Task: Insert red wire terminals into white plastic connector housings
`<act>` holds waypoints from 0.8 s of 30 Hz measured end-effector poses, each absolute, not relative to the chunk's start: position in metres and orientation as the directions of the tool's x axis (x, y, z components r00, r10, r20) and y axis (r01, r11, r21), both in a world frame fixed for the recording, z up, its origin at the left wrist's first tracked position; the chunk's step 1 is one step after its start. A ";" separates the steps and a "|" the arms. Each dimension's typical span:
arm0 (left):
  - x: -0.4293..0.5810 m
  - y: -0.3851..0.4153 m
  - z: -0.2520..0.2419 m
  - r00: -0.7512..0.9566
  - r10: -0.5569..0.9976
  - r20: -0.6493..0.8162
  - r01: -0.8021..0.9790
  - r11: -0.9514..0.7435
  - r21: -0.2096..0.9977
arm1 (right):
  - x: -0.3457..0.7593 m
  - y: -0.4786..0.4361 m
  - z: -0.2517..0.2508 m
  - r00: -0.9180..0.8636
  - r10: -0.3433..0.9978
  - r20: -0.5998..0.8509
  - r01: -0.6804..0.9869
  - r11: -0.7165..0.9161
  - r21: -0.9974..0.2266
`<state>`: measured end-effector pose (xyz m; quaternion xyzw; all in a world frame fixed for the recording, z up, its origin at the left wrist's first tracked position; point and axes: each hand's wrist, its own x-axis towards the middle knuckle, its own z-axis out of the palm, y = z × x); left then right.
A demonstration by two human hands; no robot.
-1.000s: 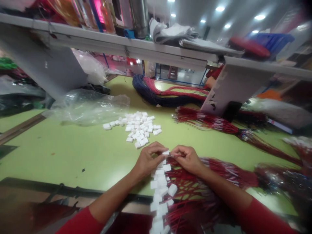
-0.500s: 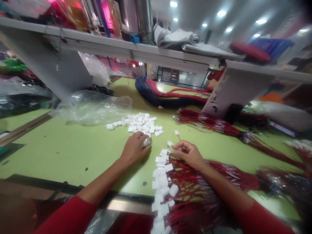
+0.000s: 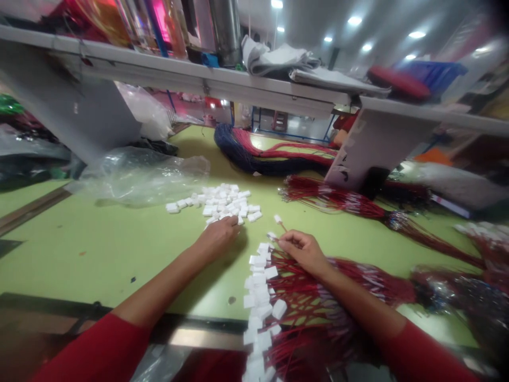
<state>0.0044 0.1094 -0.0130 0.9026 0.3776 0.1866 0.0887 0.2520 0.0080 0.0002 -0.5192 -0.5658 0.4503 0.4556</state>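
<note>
My left hand [image 3: 218, 239] rests at the near edge of a loose pile of small white rectangular connectors [image 3: 226, 204], its fingers curled over the pieces. Whether it grips one is hidden. My right hand [image 3: 303, 251] pinches a thin red wire [image 3: 282, 225] with a white connector [image 3: 277, 218] on its far end. Close below that hand, a column of white connectors [image 3: 256, 297] runs toward me, their red wires [image 3: 310, 281] fanning out to the right.
A green work table [image 3: 99, 249] carries a crumpled clear plastic bag [image 3: 139, 178], a blue and red wire hank [image 3: 246, 154], and red wire bundles [image 3: 334, 199]. A grey shelf [image 3: 170, 74] with its supports spans the table's far side.
My left hand has left the wire and moved forward to the pile's edge. My right hand stays near the same place, holding the wire with its white connector pointing away from me.
</note>
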 end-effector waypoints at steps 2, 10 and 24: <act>0.004 0.107 -0.010 0.633 0.719 0.286 0.641 -0.695 0.327 | 0.252 0.007 0.001 -0.055 0.997 0.063 0.180 0.072 -0.981; 0.028 0.064 0.000 0.411 0.907 -0.088 -0.023 0.107 0.994 | 0.250 -0.002 0.007 -0.146 0.988 0.049 0.246 0.085 -0.966; 0.045 0.045 0.000 0.462 0.860 -0.216 -0.256 0.363 0.896 | 0.251 -0.004 0.012 -0.188 0.981 0.043 0.368 0.111 -0.923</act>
